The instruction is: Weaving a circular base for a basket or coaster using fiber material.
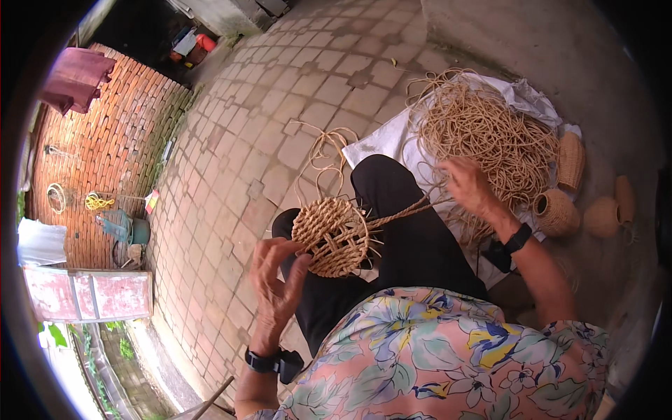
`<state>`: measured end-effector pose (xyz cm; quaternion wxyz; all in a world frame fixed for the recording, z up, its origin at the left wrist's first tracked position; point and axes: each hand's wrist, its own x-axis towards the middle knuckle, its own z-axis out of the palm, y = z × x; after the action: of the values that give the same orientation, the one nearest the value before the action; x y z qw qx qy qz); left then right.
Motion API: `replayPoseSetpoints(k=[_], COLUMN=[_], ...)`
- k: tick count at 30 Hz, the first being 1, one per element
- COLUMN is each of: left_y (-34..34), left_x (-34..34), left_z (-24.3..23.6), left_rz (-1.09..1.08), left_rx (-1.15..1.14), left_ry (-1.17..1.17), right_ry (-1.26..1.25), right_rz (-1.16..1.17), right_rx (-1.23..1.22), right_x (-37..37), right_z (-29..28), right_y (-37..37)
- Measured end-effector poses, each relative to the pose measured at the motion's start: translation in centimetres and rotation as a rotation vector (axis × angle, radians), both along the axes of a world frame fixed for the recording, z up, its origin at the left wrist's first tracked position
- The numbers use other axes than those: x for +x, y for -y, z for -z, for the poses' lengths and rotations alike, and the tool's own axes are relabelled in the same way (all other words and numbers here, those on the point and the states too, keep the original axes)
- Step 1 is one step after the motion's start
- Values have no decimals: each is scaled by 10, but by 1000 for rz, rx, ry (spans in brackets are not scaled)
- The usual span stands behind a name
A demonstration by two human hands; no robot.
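On my lap, over dark trousers, lies a round woven straw piece [332, 238] with an open lattice middle and loose ends round its rim. My left hand [278, 273] grips its lower left edge. A twisted straw cord [406, 213] stretches from the piece's right side up to my right hand [469, 189], whose curled fingers hold it near the pile. Loops of loose cord [327, 143] trail onto the paving beyond the piece.
A big tangled cord pile [490, 133] lies on white sacking [371, 143] at right, beside several woven vessels [560, 210]. Paving [224, 182] surrounds me. A brick wall [105, 140] with hanging things, a bucket [136, 231] and a panel [91, 294] line the left.
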<state>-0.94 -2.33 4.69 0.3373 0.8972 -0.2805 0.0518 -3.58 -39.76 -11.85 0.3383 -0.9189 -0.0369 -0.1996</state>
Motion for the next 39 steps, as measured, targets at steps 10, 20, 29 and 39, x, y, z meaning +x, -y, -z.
replayPoseSetpoints(k=[10,20,29,39], left_y=[-3,-14,-20,-7], left_x=[-20,-24,-26,-16], left_z=[24,45,43,39], left_rz=[24,-42,-59,-6], left_rx=[169,-13,12,163], left_ry=[76,40,110,108], right_ry=[-415,-10,239,278], right_rz=[-449,-287,-198,-272], right_rx=[667,185,-46,-10], right_x=[2,3,8,0], right_z=[-73,-73,-98,-75], right_y=[-95,-84,-79,-104])
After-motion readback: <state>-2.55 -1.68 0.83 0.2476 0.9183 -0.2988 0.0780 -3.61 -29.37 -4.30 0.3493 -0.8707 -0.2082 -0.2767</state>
